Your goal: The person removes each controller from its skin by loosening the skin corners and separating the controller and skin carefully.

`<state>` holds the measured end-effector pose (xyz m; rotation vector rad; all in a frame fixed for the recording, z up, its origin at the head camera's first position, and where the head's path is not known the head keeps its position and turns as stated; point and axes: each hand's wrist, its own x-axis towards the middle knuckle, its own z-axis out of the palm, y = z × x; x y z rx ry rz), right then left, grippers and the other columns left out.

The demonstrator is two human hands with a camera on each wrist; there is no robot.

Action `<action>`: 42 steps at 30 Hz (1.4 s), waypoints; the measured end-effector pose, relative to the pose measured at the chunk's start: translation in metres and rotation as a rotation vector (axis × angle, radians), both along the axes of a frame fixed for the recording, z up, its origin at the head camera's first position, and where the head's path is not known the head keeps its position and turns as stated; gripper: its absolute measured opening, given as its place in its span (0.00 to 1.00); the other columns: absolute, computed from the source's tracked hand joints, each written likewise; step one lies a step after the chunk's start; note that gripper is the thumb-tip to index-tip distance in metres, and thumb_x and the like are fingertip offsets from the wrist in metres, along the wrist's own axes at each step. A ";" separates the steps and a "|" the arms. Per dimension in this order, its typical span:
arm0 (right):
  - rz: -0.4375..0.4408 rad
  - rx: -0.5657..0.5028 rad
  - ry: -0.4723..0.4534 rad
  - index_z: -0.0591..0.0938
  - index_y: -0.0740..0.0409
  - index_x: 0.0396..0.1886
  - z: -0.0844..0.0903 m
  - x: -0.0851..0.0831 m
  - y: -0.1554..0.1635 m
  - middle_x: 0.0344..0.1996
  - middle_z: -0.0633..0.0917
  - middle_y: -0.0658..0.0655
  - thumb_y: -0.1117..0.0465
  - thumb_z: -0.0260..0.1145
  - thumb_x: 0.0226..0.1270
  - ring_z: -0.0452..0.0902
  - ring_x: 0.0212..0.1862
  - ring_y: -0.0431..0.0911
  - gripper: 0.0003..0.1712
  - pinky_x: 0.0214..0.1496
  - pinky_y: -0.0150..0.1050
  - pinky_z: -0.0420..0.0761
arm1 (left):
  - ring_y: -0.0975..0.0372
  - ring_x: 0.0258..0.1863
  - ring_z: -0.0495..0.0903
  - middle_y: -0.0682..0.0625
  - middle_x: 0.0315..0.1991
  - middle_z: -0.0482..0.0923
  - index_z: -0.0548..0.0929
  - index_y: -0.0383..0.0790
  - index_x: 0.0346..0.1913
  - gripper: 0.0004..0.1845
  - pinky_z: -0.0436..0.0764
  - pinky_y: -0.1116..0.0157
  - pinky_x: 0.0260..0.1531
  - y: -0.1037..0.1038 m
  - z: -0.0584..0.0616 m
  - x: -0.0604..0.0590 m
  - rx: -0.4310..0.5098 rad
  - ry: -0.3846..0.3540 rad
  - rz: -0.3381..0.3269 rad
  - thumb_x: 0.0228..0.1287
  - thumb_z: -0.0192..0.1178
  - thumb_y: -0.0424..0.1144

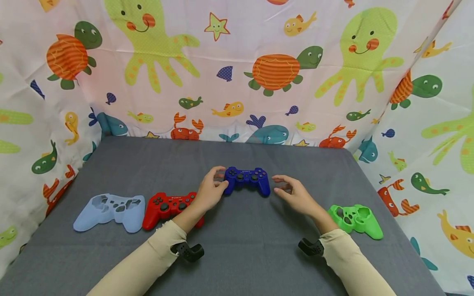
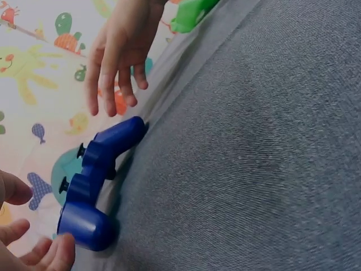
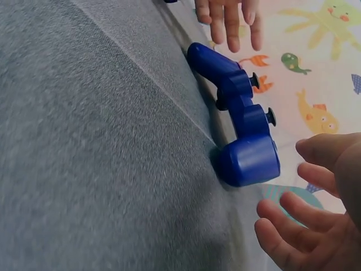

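A blue game controller (image 1: 247,176) rests on the grey cloth, between my two hands. My left hand (image 1: 211,191) is at its left grip, thumb and fingers spread apart and loosely bent. In the left wrist view its fingertips come very close to the blue controller (image 2: 87,217); whether they touch it I cannot tell. On the other side, my right hand (image 1: 297,196) hovers a short gap from the right grip, fingers relaxed and nothing in them. The right wrist view shows that gap beside the controller (image 3: 248,161).
Under my left forearm lies a red controller (image 1: 163,209), partly hidden. A pale blue controller cover (image 1: 107,213) sits left of it, nearly touching. To the right, beside my right wrist, lies a green controller cover (image 1: 358,222). Patterned cloth (image 1: 229,90) hangs behind and at both sides.
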<state>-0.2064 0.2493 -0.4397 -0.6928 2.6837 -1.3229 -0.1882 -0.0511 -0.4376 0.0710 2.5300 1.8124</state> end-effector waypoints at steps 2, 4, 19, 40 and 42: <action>-0.009 -0.018 -0.022 0.72 0.66 0.69 -0.001 -0.003 -0.002 0.63 0.77 0.73 0.65 0.62 0.75 0.83 0.55 0.63 0.25 0.53 0.50 0.83 | 0.49 0.60 0.78 0.41 0.65 0.71 0.70 0.48 0.71 0.25 0.79 0.50 0.56 0.001 0.000 -0.002 -0.024 -0.026 0.012 0.73 0.58 0.38; -0.015 -0.027 -0.046 0.69 0.64 0.71 -0.002 -0.006 -0.004 0.65 0.75 0.74 0.64 0.61 0.75 0.82 0.56 0.64 0.28 0.53 0.50 0.82 | 0.47 0.65 0.73 0.40 0.68 0.67 0.68 0.48 0.72 0.27 0.74 0.46 0.62 0.002 0.000 -0.004 -0.043 -0.045 0.015 0.73 0.58 0.39; 0.027 -0.078 -0.213 0.54 0.60 0.80 -0.008 -0.023 -0.017 0.65 0.71 0.78 0.66 0.59 0.76 0.81 0.55 0.65 0.39 0.42 0.42 0.83 | 0.44 0.78 0.57 0.40 0.80 0.54 0.50 0.54 0.82 0.40 0.61 0.43 0.74 0.012 0.002 -0.018 -0.027 -0.217 -0.059 0.73 0.58 0.37; 0.061 -0.109 -0.235 0.64 0.62 0.77 -0.010 -0.033 -0.017 0.59 0.79 0.76 0.71 0.60 0.74 0.82 0.43 0.48 0.34 0.36 0.36 0.80 | 0.51 0.63 0.76 0.37 0.66 0.75 0.64 0.51 0.77 0.37 0.76 0.63 0.48 0.007 0.000 -0.020 0.044 -0.267 -0.055 0.69 0.58 0.24; 0.057 -0.113 -0.235 0.64 0.62 0.77 -0.009 -0.031 -0.016 0.59 0.80 0.76 0.71 0.60 0.73 0.81 0.42 0.47 0.34 0.36 0.36 0.80 | 0.51 0.62 0.78 0.37 0.65 0.77 0.65 0.50 0.77 0.37 0.76 0.64 0.47 0.007 0.002 -0.018 0.059 -0.266 -0.060 0.68 0.58 0.24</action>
